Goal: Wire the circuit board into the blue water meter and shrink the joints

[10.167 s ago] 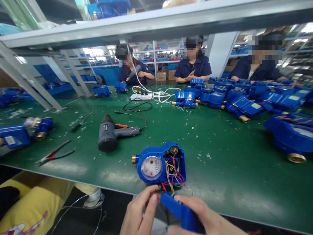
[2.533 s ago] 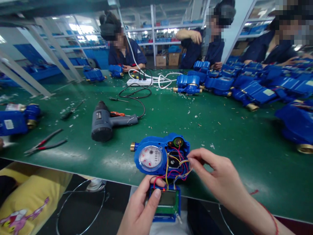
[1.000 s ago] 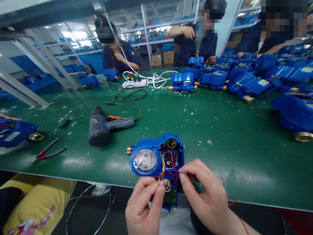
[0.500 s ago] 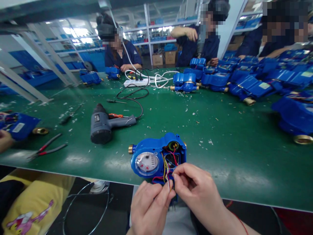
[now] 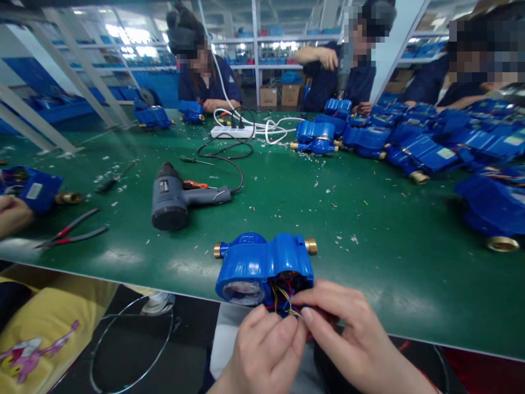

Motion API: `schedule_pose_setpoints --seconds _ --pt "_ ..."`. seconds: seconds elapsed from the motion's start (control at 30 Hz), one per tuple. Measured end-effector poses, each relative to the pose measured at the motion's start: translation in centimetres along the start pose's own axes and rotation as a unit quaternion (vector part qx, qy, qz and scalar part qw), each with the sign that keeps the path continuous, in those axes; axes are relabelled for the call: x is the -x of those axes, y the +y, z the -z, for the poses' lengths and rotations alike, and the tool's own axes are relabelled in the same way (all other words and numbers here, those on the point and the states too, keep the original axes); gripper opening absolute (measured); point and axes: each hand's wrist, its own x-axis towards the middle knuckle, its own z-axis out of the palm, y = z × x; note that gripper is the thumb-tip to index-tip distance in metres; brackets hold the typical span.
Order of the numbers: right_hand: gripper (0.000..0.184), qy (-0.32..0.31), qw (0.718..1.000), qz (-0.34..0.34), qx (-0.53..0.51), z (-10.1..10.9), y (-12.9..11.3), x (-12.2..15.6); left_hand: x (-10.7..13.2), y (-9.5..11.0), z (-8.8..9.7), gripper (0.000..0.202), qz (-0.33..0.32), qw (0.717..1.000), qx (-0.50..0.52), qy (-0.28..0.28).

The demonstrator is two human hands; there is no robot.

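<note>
A green workbench [image 5: 369, 230] in a factory is shown, with people seated along its far side. A blue water meter [image 5: 262, 265] is tipped on its side at the near edge. Its coloured wires [image 5: 283, 298] are pinched between the fingertips of the left hand [image 5: 262, 350] and right hand [image 5: 348, 339], held close together. A grey heat gun [image 5: 176, 197] lies behind, well apart.

Single head-worn view looks forward and down from the near edge of the green-topped workbench [image 5: 369, 219], close over the hands, facing co-workers seated opposite.
</note>
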Motion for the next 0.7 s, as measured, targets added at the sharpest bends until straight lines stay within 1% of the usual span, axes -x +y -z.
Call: schedule_pose_setpoints --seconds 0.07,0.13,0.2,0.27,0.37,0.43,0.5,0.57,0.63,0.7 --pt "0.021 0.006 1.000 0.011 0.017 -0.1 0.2 -0.1 0.3 -0.1 0.0 0.015 0.000 1.000 0.009 -0.013" --pt "0.026 0.013 0.999 0.016 0.037 -0.2 0.6 -0.5 0.2 -0.1 0.0 0.013 0.019 0.999 0.024 -0.028" --pt "0.031 0.029 0.998 0.015 0.059 -0.3 1.4 -1.3 -0.2 -0.4 0.0 0.011 0.053 0.998 0.024 -0.015" --pt "0.033 0.052 0.995 0.012 0.084 -0.3 2.4 -2.6 -0.9 -0.9 0.0 0.008 0.099 0.995 0.024 0.011" --pt "0.034 0.069 0.993 0.000 0.100 -0.1 3.6 -4.6 -1.5 -2.5 -0.3 0.009 0.145 0.988 0.040 0.027" --pt "0.033 0.067 0.994 0.001 0.084 -0.1 3.8 -5.5 -1.7 -3.7 -0.5 0.010 0.145 0.988 0.054 0.022" --pt "0.030 0.077 0.995 0.013 0.059 -0.3 3.5 -5.6 -1.7 -4.9 -0.5 0.010 0.132 0.989 0.071 0.010" --pt "0.025 0.109 0.993 0.039 0.039 -0.6 3.0 -5.3 -1.9 -5.5 -0.4 0.011 0.106 0.991 0.086 -0.004" --pt "0.022 0.125 0.988 0.084 0.030 -1.1 2.3 -4.8 -2.2 -5.7 -0.2 0.012 0.079 0.993 0.090 -0.014" --pt "0.023 0.088 0.987 0.122 0.049 -1.5 1.9 -4.5 -2.6 -5.5 0.0 0.018 0.064 0.994 0.086 -0.029"
